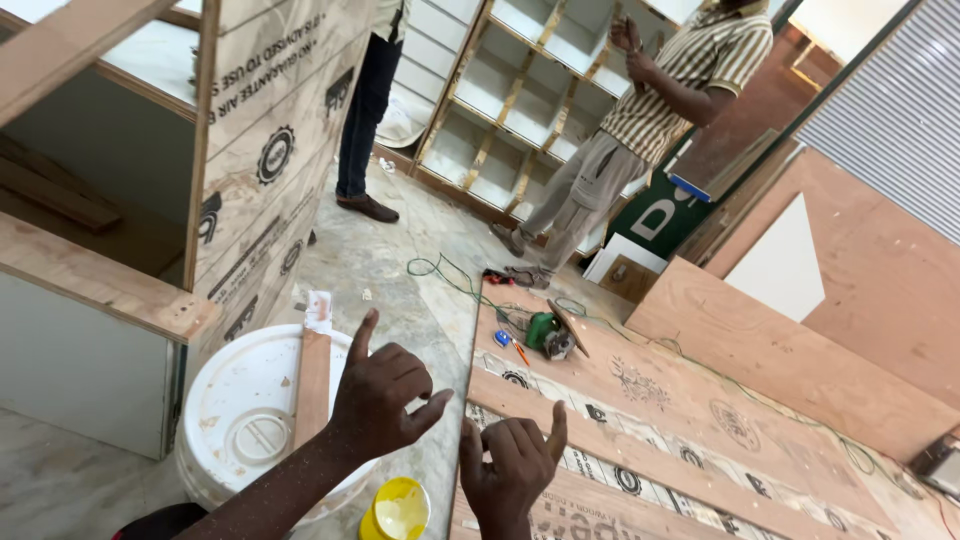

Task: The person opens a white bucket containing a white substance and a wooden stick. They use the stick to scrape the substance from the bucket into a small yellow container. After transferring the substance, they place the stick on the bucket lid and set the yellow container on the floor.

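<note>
My left hand (382, 393) hovers over the rim of a white bucket lid (245, 410), fingers loosely curled, index finger and thumb out, holding nothing. My right hand (512, 462) is beside it, fingers curled with the thumb up, above the near edge of a plywood sheet (690, 420) lying on the floor. A narrow wood strip (313, 380) rests across the bucket lid. A yellow cap (397, 508) sits low between my hands.
A green power tool (548, 333) with a green cord (445, 275) lies on the plywood. Two people stand by a white shelf unit (510, 90) at the back. A plywood cabinet (250, 150) stands left. Boards (850, 300) lean at right.
</note>
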